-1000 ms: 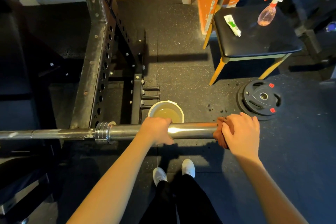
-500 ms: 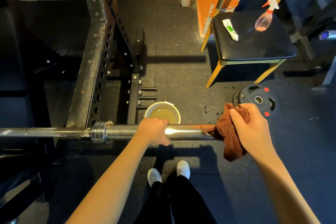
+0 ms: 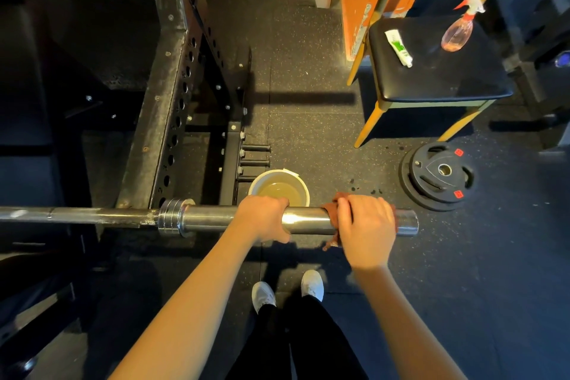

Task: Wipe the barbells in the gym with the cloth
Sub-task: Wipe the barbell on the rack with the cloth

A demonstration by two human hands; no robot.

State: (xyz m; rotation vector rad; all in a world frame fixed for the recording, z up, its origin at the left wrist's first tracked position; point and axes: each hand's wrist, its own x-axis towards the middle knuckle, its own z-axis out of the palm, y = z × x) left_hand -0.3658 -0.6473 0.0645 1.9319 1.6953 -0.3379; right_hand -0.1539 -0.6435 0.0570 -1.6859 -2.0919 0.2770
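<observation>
A steel barbell (image 3: 212, 220) runs left to right across the view, resting on a black rack. My left hand (image 3: 264, 219) grips its shiny sleeve near the middle. To the right, my right hand (image 3: 367, 225) wraps a brown cloth (image 3: 333, 210) around the sleeve, a little in from the bar's bare end (image 3: 407, 222). Only the cloth's left edge and a hanging corner show past my fingers.
A white bucket (image 3: 303, 185) of murky water stands on the floor just behind the bar. A black weight plate (image 3: 438, 176) lies at right. A padded stool (image 3: 438, 77) holds a tube (image 3: 398, 48) and a spray bottle (image 3: 456, 31). The rack upright (image 3: 160, 108) rises at left.
My right hand lifted the cloth off the bar's end, then set it back around the sleeve slightly in from the end. My left hand kept its grip.
</observation>
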